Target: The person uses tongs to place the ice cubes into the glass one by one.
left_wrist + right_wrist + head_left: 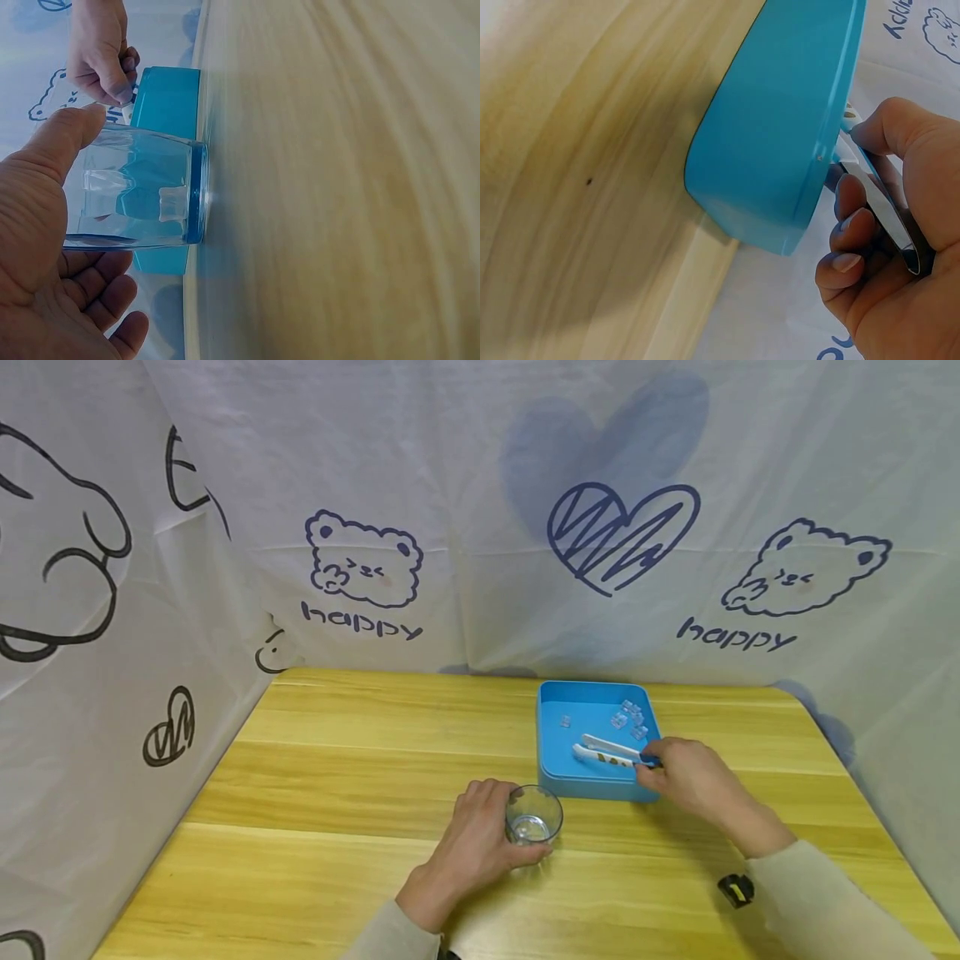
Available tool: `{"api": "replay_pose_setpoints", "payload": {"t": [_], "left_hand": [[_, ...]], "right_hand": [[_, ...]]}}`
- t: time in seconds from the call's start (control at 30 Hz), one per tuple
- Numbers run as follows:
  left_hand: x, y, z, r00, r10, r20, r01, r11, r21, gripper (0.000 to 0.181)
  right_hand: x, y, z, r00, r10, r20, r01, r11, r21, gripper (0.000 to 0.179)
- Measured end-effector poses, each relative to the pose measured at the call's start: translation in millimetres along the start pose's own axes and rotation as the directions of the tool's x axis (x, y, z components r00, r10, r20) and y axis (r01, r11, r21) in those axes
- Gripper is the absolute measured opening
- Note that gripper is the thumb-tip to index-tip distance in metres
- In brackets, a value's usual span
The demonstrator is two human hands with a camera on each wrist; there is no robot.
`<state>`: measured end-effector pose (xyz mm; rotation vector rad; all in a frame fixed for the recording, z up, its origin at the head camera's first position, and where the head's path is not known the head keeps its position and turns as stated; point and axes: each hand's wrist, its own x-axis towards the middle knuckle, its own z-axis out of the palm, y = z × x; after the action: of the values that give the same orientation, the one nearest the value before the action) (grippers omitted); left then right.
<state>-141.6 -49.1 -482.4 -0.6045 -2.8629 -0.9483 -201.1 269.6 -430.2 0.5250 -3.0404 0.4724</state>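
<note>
A clear drinking glass (534, 817) stands on the table, and my left hand (480, 835) holds it from the left with thumb and fingers around its side. Through its wall, a small clear piece (172, 204) shows at the bottom. My right hand (693, 777) grips a pair of tongs (881, 206) with a metal bend and white, brown-spotted arms. The arms reach over the near right rim of a blue square box (551, 760), tips apart, with nothing between them. Several clear ice-like cubes (619, 720) lie in the box, mostly at its right; a single cube (566, 721) lies to the left.
The wooden table (337, 793) spreads out left of and in front of the glass. A white cloth (465, 485) printed with bears and hearts hangs behind the table and along its sides. The box stands near the table's back edge.
</note>
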Motion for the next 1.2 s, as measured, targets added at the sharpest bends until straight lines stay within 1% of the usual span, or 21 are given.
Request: {"api": "replay_pose_setpoints", "payload": {"t": [0.23, 0.47, 0.77, 0.93, 1.2], "left_hand": [[-0.2, 0.9, -0.4, 1.0, -0.003, 0.006, 0.003, 1.0, 0.005, 0.079], [0.1, 0.6, 0.0, 1.0, -0.004, 0.007, 0.004, 1.0, 0.009, 0.079], [0.7, -0.1, 0.7, 1.0, -0.005, 0.011, 0.005, 1.0, 0.008, 0.079], [0.4, 0.0, 0.7, 1.0, -0.003, 0.01, 0.003, 1.0, 0.01, 0.079], [0.3, 0.0, 0.5, 1.0, 0.001, 0.007, -0.001, 1.0, 0.008, 0.079]], "right_hand": [[-0.8, 1, 5, 1.0, -0.011, -0.024, 0.01, 0.999, -0.033, 0.024], [-2.4, 2, 10, 0.993, -0.081, -0.082, 0.074, 0.993, -0.094, 0.022], [-4.2, 3, 12, 0.988, -0.1, -0.115, 0.081, 0.983, -0.163, 0.022], [-4.4, 4, 13, 0.986, -0.107, -0.127, 0.084, 0.981, -0.174, 0.02], [-4.6, 3, 11, 0.988, -0.111, -0.109, 0.093, 0.983, -0.16, 0.019]]}}
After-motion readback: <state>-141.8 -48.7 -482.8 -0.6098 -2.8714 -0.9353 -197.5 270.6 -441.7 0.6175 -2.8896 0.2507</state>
